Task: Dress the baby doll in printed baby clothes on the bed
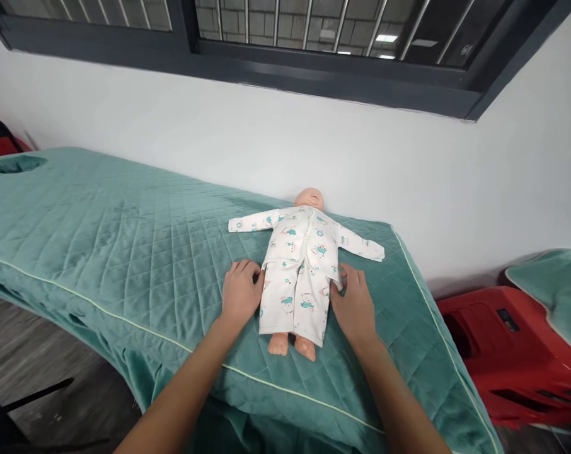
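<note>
A baby doll point(310, 198) lies on its back on the green quilted bed cover, its head toward the wall and its bare feet toward me. It wears a white printed shirt point(300, 234) with long sleeves spread out to both sides, and matching white pants point(285, 299). My left hand point(242, 290) is at the left side of the shirt's lower hem, fingers curled against the cloth. On the other side, my right hand point(354, 301) pinches the right corner of the hem between thumb and fingers.
The green quilted cover point(138, 233) drapes over a long bed with a face hole point(17, 164) at the far left. A white wall point(384, 157) and a dark window frame point(266, 69) stand behind. Red plastic stools point(507, 340) are at the right.
</note>
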`<state>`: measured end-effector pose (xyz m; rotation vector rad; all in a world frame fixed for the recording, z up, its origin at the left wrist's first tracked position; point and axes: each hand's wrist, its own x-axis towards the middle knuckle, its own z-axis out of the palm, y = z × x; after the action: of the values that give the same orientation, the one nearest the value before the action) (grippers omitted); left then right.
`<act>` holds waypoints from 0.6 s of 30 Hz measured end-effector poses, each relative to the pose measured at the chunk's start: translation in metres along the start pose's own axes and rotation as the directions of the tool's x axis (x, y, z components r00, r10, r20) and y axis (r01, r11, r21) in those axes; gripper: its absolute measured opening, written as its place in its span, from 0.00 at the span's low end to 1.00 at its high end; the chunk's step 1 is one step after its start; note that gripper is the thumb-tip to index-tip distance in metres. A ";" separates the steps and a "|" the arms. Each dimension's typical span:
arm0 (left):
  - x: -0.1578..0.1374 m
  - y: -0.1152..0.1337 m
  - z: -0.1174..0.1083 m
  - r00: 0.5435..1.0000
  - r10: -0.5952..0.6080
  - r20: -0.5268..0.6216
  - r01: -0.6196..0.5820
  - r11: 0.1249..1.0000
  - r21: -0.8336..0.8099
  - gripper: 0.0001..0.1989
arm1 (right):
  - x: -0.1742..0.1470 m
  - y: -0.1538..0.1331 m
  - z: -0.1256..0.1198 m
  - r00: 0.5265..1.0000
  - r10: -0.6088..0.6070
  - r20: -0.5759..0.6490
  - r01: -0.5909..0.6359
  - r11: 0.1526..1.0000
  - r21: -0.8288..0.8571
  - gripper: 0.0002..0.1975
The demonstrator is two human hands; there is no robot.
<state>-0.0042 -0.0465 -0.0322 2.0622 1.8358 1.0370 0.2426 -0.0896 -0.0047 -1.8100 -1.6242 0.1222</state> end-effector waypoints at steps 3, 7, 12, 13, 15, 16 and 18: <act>0.002 0.007 -0.002 0.996 0.012 -0.085 -0.030 0.975 -0.221 0.09 | 0.006 -0.005 0.000 0.965 -0.248 -0.083 0.246 0.969 -0.036 0.18; 0.015 0.027 -0.004 0.975 0.203 -0.093 -0.220 0.946 -0.238 0.13 | 0.019 -0.016 0.001 0.922 -0.381 -0.064 0.379 0.924 -0.047 0.16; 0.033 0.049 -0.005 0.935 0.355 0.019 -0.352 0.933 -0.078 0.11 | 0.031 -0.030 0.002 0.920 -0.389 -0.049 0.392 0.908 0.149 0.13; 0.034 0.051 -0.004 0.924 0.382 0.033 -0.379 0.923 -0.072 0.11 | 0.032 -0.032 0.003 0.922 -0.383 -0.054 0.387 0.906 0.173 0.12; 0.034 0.053 -0.004 0.894 0.445 0.049 -0.440 0.894 -0.086 0.12 | 0.031 -0.033 0.003 0.922 -0.386 -0.037 0.386 0.904 0.185 0.11; 0.032 0.053 -0.004 0.881 0.470 0.052 -0.463 0.881 -0.099 0.12 | 0.030 -0.033 0.003 0.917 -0.399 -0.008 0.394 0.902 0.174 0.11; 0.024 0.051 -0.005 0.877 0.477 0.047 -0.469 0.874 -0.127 0.13 | 0.024 -0.031 0.001 0.897 -0.436 0.079 0.423 0.896 0.136 0.11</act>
<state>0.0329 -0.0367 0.0086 2.5057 1.2213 1.1124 0.2211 -0.0680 0.0209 -1.3371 -2.0126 0.1113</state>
